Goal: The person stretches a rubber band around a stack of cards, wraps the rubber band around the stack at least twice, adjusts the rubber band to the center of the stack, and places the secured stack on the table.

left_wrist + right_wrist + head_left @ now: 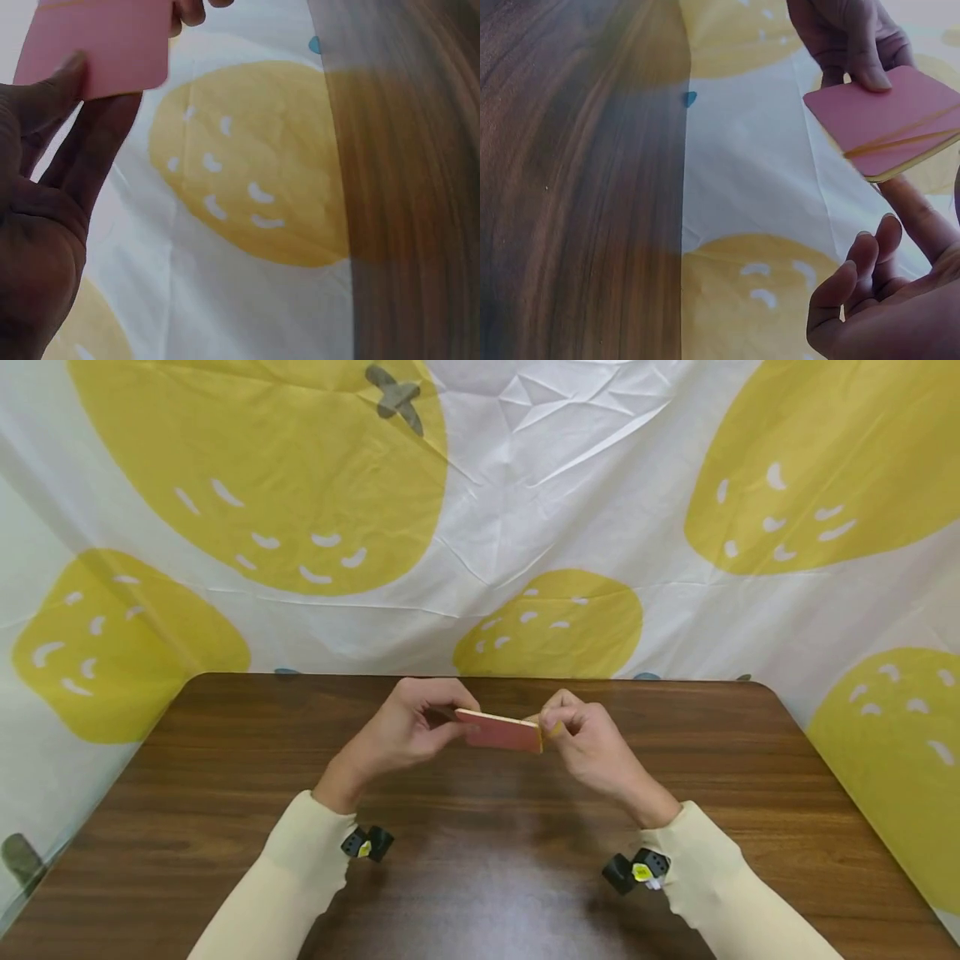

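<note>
A small pink notebook (pixel 504 735) with rounded corners and a pale yellow edge is held above the table between both hands. My left hand (pixel 408 727) pinches its left end, the thumb lying on the pink face in the left wrist view. A thin yellow rubber band (pixel 907 141) crosses the notebook's face in two strands near the right end. At that end my right hand (pixel 594 745) pinches the band between thumb and forefinger. In the right wrist view the other fingers (pixel 832 289) are curled, and one finger reaches behind the notebook. The right thumb is mostly cut off there.
Below the hands lies a dark brown wooden table (pixel 480 860) with rounded far corners. A white cloth (pixel 360 635) printed with big yellow fruit hangs close behind its far edge and along both sides. Small black cameras (pixel 367 843) sit on the wrists.
</note>
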A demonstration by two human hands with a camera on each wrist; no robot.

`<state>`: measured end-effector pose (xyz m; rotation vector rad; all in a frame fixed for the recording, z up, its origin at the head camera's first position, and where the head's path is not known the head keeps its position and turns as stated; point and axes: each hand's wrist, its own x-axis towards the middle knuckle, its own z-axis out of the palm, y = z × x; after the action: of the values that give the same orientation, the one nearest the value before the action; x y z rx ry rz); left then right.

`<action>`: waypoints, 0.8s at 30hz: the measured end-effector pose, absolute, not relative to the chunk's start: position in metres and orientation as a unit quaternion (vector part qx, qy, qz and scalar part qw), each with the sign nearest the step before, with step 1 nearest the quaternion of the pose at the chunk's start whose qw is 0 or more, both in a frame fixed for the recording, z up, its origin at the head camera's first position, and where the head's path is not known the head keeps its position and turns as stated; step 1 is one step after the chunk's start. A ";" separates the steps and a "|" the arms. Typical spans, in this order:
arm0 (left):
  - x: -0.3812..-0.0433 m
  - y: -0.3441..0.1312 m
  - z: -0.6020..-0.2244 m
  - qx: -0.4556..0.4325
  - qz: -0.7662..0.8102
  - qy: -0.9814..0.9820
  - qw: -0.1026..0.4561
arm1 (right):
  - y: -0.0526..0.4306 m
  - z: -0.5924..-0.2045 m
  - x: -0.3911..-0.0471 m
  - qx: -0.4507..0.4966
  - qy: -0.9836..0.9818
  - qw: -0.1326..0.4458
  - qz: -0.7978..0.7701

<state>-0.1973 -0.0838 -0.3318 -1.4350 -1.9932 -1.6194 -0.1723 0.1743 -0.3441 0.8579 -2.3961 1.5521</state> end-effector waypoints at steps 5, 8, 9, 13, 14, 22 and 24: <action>-0.193 -0.082 -0.325 -0.523 -0.484 -0.688 0.137 | 0.181 -0.339 -0.170 0.285 -0.817 0.058 0.498; -0.190 -0.081 -0.322 -0.535 -0.445 -0.698 0.169 | 0.183 -0.337 -0.169 0.291 -0.815 0.047 0.499; -0.189 -0.080 -0.321 -0.538 -0.431 -0.701 0.180 | 0.184 -0.336 -0.169 0.293 -0.813 0.045 0.501; -0.183 -0.080 -0.318 -0.547 -0.386 -0.712 0.212 | 0.186 -0.334 -0.169 0.299 -0.808 0.037 0.506; -0.182 -0.079 -0.317 -0.548 -0.376 -0.715 0.217 | 0.187 -0.334 -0.169 0.299 -0.809 0.036 0.504; -0.173 -0.077 -0.312 -0.544 -0.323 -0.734 0.246 | 0.190 -0.332 -0.170 0.302 -0.813 0.036 0.497; -0.172 -0.076 -0.312 -0.544 -0.313 -0.737 0.252 | 0.191 -0.332 -0.170 0.306 -0.811 0.036 0.497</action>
<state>-0.1718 -0.0762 -0.3118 -1.4789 -2.0034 -0.8501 -0.1699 0.1907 -0.3324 0.9404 -2.4902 1.5271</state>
